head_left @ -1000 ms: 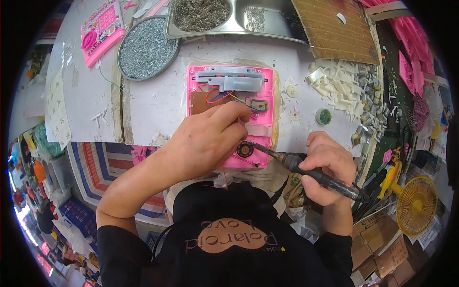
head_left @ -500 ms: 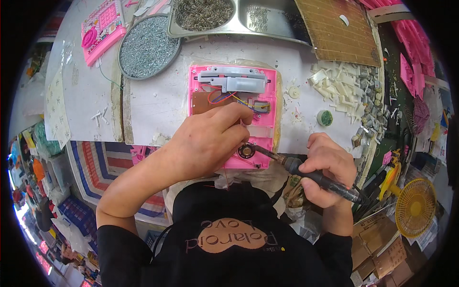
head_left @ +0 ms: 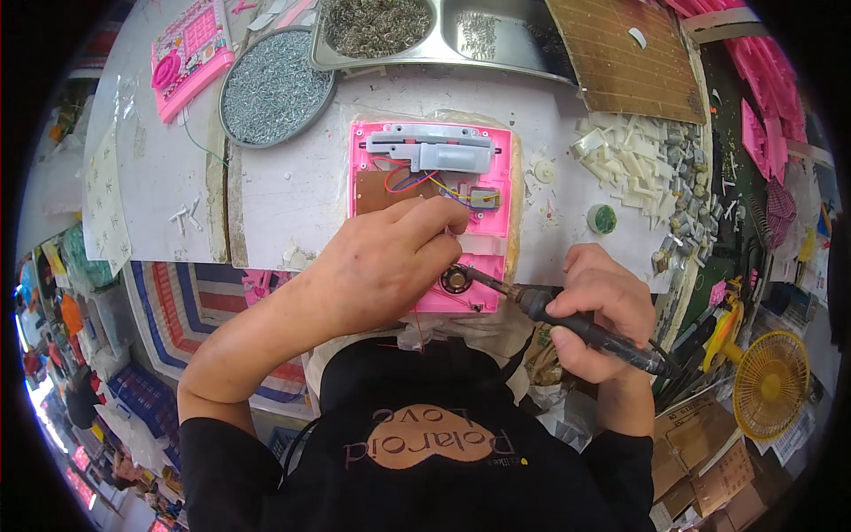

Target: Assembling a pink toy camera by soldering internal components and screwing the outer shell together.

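Note:
A pink plastic casing [head_left: 492,244] lies open in front of me, with a grey compartment [head_left: 443,152], coloured wires [head_left: 409,182] and a small motor [head_left: 484,199] inside. At its near end sits a small round speaker [head_left: 456,281]. My right hand [head_left: 612,301] grips a soldering iron [head_left: 589,332] by its dark handle, and the tip is at the speaker's upper edge. My left hand [head_left: 390,262] rests over the casing's left side. Its thumb and fingers are pinched together just above the speaker; what they hold is hidden.
A round tray of screws [head_left: 277,87] and a metal tray with springs [head_left: 377,27] stand at the back. White plastic pieces [head_left: 629,160] and small motors [head_left: 700,217] are heaped on the right, near a small green-filled tub [head_left: 602,219]. A yellow fan [head_left: 769,386] stands lower right.
My right hand and the soldering iron have shifted slightly left and up, bringing the tip further over the speaker's edge. My left hand stays nearly in place.

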The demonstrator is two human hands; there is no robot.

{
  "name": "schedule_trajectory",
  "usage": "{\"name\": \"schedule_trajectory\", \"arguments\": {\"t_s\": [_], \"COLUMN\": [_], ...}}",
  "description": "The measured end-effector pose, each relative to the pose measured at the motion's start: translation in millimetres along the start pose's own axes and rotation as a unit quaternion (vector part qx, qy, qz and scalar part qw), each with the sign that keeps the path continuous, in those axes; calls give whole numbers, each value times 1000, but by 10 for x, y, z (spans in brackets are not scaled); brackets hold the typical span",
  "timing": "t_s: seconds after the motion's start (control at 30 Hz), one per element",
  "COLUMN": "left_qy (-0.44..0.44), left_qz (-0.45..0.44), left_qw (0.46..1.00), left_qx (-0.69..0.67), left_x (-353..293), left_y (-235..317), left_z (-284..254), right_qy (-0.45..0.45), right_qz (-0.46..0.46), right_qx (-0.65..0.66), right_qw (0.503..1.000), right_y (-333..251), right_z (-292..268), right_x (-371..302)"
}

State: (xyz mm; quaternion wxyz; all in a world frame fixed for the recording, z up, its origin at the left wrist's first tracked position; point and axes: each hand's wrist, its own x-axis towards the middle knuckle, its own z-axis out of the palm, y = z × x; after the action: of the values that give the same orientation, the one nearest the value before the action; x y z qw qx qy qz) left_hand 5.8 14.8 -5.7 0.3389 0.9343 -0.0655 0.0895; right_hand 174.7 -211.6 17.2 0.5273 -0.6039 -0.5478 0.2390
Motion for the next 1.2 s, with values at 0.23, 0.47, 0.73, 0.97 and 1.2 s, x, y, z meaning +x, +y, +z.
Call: {"name": "schedule_trajectory", "arguments": {"t_s": [0.23, 0.47, 0.73, 0.97, 1.2], "left_qy": [2, -2, 18, 19, 35], "left_qz": [0, -12, -14, -7, -6], "left_qw": [1000, 1000, 1000, 1000, 999], "left_qx": [0, -15, -14, -2, 4], "left_x": [-4, -9, 1, -6, -32], "left_y": [-2, -2, 47, 53, 45], "left_z": [3, -8, 15, 30, 51], "right_qy": [18, 34, 20, 14, 14], "right_qz": [-8, -7, -22, -26, -23], "right_qx": [-5, -5, 0, -3, -2], "right_qw": [1000, 999, 1000, 1000, 1000], "right_y": [-14, -59, -45, -17, -18], "right_z": [-63, -158, -122, -93, -98], "right_x": [-49, -106, -76, -80, -78]}}
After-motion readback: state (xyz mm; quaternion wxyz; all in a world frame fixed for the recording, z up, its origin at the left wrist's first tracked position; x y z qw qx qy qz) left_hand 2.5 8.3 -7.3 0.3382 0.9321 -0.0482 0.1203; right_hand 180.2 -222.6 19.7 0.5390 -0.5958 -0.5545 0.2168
